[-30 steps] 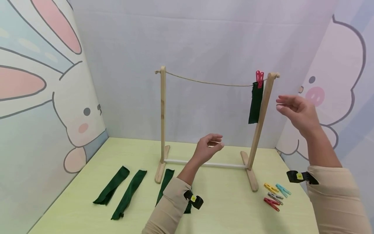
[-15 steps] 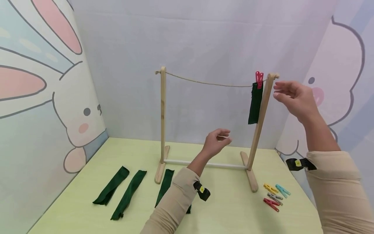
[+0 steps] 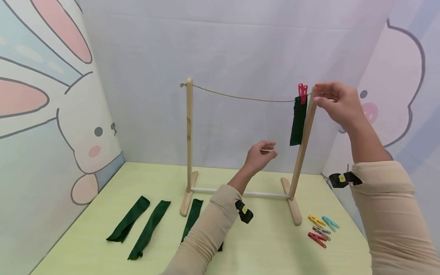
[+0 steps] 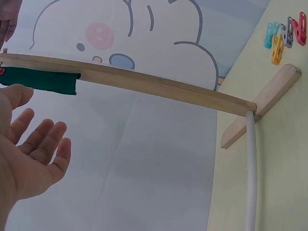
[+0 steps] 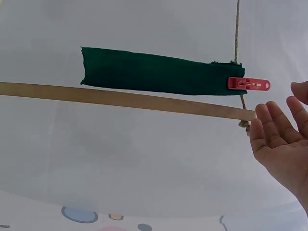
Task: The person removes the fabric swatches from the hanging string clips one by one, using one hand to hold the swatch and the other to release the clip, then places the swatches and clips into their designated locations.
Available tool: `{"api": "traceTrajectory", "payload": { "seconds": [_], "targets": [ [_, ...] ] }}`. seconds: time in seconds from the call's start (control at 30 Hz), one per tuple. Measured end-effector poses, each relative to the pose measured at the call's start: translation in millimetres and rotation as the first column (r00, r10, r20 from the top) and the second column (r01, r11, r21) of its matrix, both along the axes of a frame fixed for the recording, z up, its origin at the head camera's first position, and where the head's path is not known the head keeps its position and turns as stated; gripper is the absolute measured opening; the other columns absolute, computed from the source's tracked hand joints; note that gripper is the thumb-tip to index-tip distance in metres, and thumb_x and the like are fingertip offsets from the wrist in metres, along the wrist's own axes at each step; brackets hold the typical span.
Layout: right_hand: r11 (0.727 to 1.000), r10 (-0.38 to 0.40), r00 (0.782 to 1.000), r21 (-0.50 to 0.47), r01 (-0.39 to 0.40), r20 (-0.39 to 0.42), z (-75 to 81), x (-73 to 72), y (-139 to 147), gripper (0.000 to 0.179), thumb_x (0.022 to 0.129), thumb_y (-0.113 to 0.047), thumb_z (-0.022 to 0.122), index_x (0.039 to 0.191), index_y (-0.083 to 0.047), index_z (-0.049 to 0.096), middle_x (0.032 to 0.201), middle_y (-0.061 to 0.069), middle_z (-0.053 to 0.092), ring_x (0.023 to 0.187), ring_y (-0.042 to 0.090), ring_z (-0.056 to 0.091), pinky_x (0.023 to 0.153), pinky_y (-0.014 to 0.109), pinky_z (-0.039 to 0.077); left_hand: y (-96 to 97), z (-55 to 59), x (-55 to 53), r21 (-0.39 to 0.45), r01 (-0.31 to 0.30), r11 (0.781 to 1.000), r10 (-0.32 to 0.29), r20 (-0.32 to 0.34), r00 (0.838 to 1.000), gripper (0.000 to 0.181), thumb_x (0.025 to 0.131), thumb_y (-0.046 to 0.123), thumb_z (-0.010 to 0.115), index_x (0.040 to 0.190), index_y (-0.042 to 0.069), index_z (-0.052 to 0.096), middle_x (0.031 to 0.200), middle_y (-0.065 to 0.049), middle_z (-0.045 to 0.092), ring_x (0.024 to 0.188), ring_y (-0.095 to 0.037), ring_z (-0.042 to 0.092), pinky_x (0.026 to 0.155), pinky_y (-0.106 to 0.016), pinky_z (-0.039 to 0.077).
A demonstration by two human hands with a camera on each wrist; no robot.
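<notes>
A dark green cloth strip [image 3: 298, 124] hangs at the right end of a string [image 3: 240, 96], held there by a red clothespin [image 3: 303, 93]. My right hand [image 3: 340, 103] is beside the top of the right wooden post [image 3: 307, 126], fingers loosely bent and nothing held. In the right wrist view its fingertips are close to the post's end; whether they touch it I cannot tell. My left hand [image 3: 260, 156] hovers lower, between the posts and left of the hanging cloth. It holds nothing, and the left wrist view shows its fingers [image 4: 45, 139] relaxed and spread.
Several green cloth strips [image 3: 149, 229] lie on the yellow table [image 3: 268, 244] at the left and middle, one mostly behind my left sleeve. Loose clothespins [image 3: 317, 220] in yellow, blue, grey and red lie at the right. A white bar [image 3: 264, 194] joins the rack's feet.
My right hand has risen and come left to the top of the right post. My left hand has moved up and to the right. The cloth and clothespins stay in place.
</notes>
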State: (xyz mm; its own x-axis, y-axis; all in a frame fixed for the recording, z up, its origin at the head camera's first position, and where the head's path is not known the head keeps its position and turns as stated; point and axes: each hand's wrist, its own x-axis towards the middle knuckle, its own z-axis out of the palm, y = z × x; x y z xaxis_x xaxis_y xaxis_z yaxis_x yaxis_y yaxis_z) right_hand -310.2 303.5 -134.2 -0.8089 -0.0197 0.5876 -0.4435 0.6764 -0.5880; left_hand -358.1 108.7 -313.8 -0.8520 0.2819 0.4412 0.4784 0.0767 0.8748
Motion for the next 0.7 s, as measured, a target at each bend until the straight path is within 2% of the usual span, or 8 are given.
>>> {"api": "traceTrajectory", "payload": {
  "seconds": [0.17, 0.3, 0.5, 0.7],
  "targets": [
    [1.0, -0.001, 1.0, -0.006, 0.001, -0.005, 5.2, -4.8, -5.3, 0.04, 0.093, -0.02, 0.056, 0.131, -0.009, 0.052, 0.125, 0.011, 0.054, 0.106, 0.014, 0.051, 0.087, 0.017, 0.042, 4.7, 8.4, -5.4, -0.018, -0.011, 1.0, 0.011, 0.023, 1.0, 0.03, 0.089, 0.02, 0.064, 0.118, 0.012, 0.062, 0.111, -0.002, 0.063, 0.093, -0.011, 0.059, 0.074, -0.025, 0.048],
    [1.0, -0.016, 1.0, -0.022, 0.016, -0.002, 9.0, -10.4, -8.7, 0.039, 0.094, -0.02, 0.055, 0.131, -0.01, 0.051, 0.126, 0.01, 0.052, 0.111, 0.017, 0.05, 0.09, 0.021, 0.041, 10.6, 12.3, -9.5, -0.005, 0.022, 1.0, -0.022, 0.073, 0.997, 0.031, 0.089, 0.018, 0.064, 0.12, 0.012, 0.061, 0.114, -0.005, 0.062, 0.097, -0.013, 0.058, 0.077, -0.027, 0.048],
    [0.999, -0.038, 0.999, -0.019, 0.038, -0.01, 12.6, -18.1, -13.8, 0.041, 0.093, -0.018, 0.055, 0.133, -0.009, 0.05, 0.127, 0.013, 0.051, 0.113, 0.02, 0.05, 0.092, 0.024, 0.041, 21.2, 13.5, -14.6, 0.025, 0.052, 0.998, -0.054, 0.126, 0.991, 0.034, 0.089, 0.015, 0.064, 0.122, 0.011, 0.06, 0.115, -0.004, 0.061, 0.105, -0.015, 0.056, 0.081, -0.029, 0.047],
    [0.999, -0.044, 0.999, 0.03, 0.044, 0.0, 13.4, -21.2, -17.9, 0.042, 0.094, -0.017, 0.053, 0.134, -0.006, 0.048, 0.128, 0.017, 0.05, 0.11, 0.022, 0.051, 0.09, 0.025, 0.043, 33.9, 11.4, -17.9, 0.062, 0.069, 0.996, -0.079, 0.177, 0.981, 0.04, 0.088, 0.014, 0.064, 0.128, 0.011, 0.056, 0.125, -0.008, 0.056, 0.115, -0.022, 0.051, 0.088, -0.033, 0.044]
  ]
}}
